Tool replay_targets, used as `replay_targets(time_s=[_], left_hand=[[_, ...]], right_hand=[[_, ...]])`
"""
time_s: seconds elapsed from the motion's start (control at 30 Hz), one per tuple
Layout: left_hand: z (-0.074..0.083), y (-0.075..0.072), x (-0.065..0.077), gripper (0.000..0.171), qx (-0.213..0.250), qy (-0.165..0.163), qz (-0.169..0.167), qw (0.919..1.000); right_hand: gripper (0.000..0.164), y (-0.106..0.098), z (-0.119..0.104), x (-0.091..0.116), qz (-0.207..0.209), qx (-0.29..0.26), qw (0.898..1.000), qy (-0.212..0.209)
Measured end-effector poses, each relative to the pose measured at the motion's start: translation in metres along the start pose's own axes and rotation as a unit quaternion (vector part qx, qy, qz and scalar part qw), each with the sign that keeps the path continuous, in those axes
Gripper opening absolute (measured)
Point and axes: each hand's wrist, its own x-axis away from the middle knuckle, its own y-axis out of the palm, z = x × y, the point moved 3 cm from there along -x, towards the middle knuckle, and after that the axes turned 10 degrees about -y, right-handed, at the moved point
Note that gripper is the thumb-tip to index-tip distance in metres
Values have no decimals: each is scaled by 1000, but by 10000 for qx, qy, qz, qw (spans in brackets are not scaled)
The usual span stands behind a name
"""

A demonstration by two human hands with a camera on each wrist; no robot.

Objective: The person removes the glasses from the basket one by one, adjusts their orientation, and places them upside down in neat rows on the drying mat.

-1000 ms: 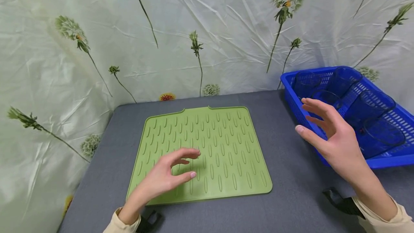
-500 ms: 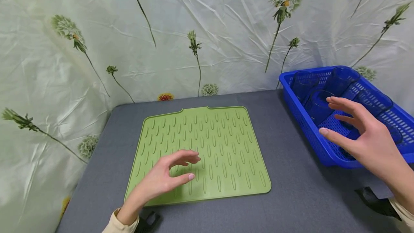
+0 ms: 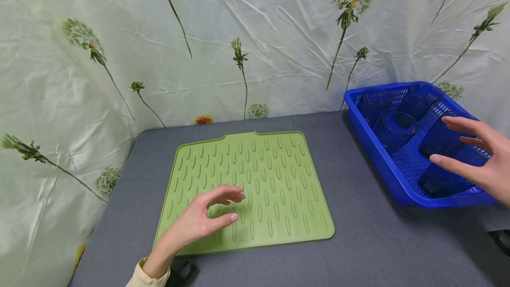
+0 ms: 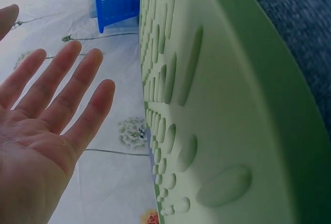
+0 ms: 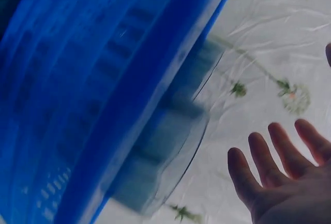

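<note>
Above the lower left part of a green ribbed drying mat (image 3: pixel 279 180), my left hand (image 3: pixel 203 216) hovers with its fingers loosely extended and nothing in it. The left wrist view shows that palm and its spread fingers apart from the mat. My right hand (image 3: pixel 486 158) is over the right side of a blue plastic basket (image 3: pixel 382 163), thumb and fingers apart, holding nothing. Several clear drinking glasses (image 3: pixel 396 129) stand in the basket. The nearest ones are partly hidden behind my right hand. In the right wrist view, glass rims (image 5: pixel 176 157) rise past the basket's edge.
The mat and basket lie on a table with a dark grey cloth (image 3: pixel 346 216). A strip of cloth separates the two. Behind the table hangs a pale curtain (image 3: pixel 191 83) printed with dandelions; it also runs along the left side.
My right hand has moved right, from the basket's left edge to over its right side, uncovering more glasses. My left hand has stayed almost still.
</note>
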Motion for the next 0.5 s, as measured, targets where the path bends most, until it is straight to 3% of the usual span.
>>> replay_targets(time_s=[0.23, 0.33, 0.5], left_hand=[[0, 0, 0, 48, 4, 57, 13, 10000], [0, 0, 0, 47, 38, 48, -2, 10000], [-2, 0, 0, 46, 137, 14, -16, 9999]], right_hand=[[86, -18, -37, -5, -556, 401, 9970, 359], [92, -19, -28, -2, -837, 604, 9929, 591], [101, -16, 10, 9, -1182, 689, 9850, 1053]])
